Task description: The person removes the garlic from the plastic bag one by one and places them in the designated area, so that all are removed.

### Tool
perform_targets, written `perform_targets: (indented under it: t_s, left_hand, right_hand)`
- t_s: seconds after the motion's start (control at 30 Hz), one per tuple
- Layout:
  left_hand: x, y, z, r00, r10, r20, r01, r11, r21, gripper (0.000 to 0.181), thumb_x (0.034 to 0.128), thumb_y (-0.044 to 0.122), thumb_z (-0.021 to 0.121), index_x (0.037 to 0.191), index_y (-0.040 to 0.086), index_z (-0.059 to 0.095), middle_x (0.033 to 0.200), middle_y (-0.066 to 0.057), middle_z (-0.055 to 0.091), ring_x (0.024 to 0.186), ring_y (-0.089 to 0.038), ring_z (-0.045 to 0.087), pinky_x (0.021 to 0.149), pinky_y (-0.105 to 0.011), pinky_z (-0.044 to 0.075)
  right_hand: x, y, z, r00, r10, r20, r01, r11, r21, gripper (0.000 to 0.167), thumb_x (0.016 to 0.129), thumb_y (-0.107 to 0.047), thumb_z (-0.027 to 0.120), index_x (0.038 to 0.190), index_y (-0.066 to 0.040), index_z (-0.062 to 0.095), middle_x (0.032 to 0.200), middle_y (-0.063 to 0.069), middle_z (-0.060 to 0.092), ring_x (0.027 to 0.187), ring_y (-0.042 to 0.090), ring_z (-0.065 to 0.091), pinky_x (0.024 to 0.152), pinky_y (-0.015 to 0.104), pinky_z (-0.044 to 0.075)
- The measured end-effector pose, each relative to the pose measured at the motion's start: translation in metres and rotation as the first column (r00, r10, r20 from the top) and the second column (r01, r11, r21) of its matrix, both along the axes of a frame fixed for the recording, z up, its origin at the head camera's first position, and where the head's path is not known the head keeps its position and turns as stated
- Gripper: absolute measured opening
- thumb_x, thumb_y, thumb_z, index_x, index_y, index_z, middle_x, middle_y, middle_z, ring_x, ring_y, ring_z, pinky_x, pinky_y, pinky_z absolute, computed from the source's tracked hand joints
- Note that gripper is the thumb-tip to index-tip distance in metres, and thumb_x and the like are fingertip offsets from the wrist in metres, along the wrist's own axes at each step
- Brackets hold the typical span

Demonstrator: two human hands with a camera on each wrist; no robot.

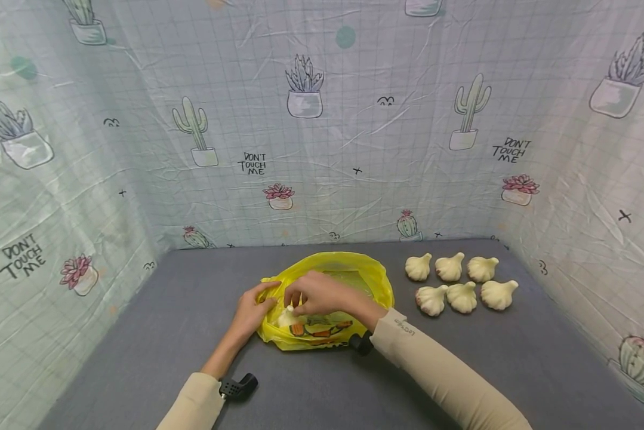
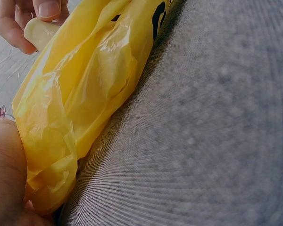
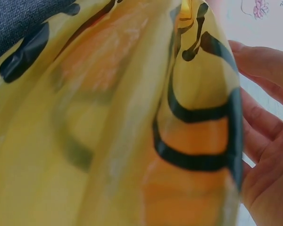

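A yellow plastic bag [image 1: 383,286] with orange and black print lies on the grey table, its mouth open upward. At its left rim, my left hand [image 1: 250,313] grips the plastic between thumb and fingers. My right hand [image 1: 322,294] reaches over the mouth and pinches a garlic bulb [image 1: 286,319] by its stem, at the bag's left inner side. In the left wrist view the pale stem [image 2: 39,32] shows between the right fingers, above the yellow plastic; the rest of the bulb is hidden. The right wrist view shows mostly printed plastic, with the right hand [image 3: 271,122] behind it.
Several garlic bulbs [image 1: 462,297] sit in two rows on the table [image 1: 193,298] to the right of the bag. A patterned cloth [image 1: 348,131] hangs behind and along both sides. Each wrist carries a black camera [image 1: 239,386].
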State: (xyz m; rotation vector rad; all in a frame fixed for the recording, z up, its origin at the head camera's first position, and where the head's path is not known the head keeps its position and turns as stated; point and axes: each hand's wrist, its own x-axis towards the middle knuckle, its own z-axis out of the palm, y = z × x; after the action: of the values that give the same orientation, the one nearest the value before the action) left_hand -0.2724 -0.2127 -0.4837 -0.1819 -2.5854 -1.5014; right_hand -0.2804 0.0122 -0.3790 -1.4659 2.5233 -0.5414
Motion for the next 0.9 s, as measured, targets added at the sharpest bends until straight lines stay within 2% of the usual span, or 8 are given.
perform_targets:
  t_s: [0.2,0.4,0.9]
  left_hand:
    - [-0.002,0.001,0.0,1.0,0.004,-0.004,-0.004,1.0,0.011,0.04,0.0977,0.007,0.063,0.137,0.016,0.069,0.149,-0.013,0.059,0.145,-0.033,0.048,0.11,-0.051,0.043]
    - [-0.001,0.001,0.0,1.0,-0.005,-0.008,0.005,1.0,0.011,0.04,0.0982,0.008,0.063,0.137,0.015,0.069,0.15,-0.013,0.059,0.146,-0.034,0.047,0.112,-0.053,0.043]
    - [-0.001,0.001,0.0,1.0,0.003,-0.005,-0.003,1.0,0.002,0.041,0.0974,0.008,0.064,0.138,0.016,0.068,0.15,-0.013,0.059,0.147,-0.035,0.045,0.118,-0.057,0.039]
  right_hand:
    - [-0.002,0.006,0.001,1.0,-0.02,-0.001,0.02,1.0,-0.017,0.018,0.097,-0.018,0.073,0.114,-0.014,0.077,0.105,0.002,0.079,0.089,0.011,0.075,0.08,0.021,0.057]
    - [0.0,0.015,0.008,0.999,-0.047,0.003,0.047,0.998,-0.036,0.019,0.097,-0.018,0.072,0.115,-0.013,0.077,0.104,0.001,0.079,0.091,0.013,0.074,0.08,0.023,0.058]
    - [0.0,0.043,0.026,0.997,-0.081,0.004,0.081,0.984,-0.161,0.018,0.097,-0.013,0.071,0.114,-0.012,0.077,0.107,0.003,0.078,0.092,0.016,0.074,0.08,0.023,0.058]
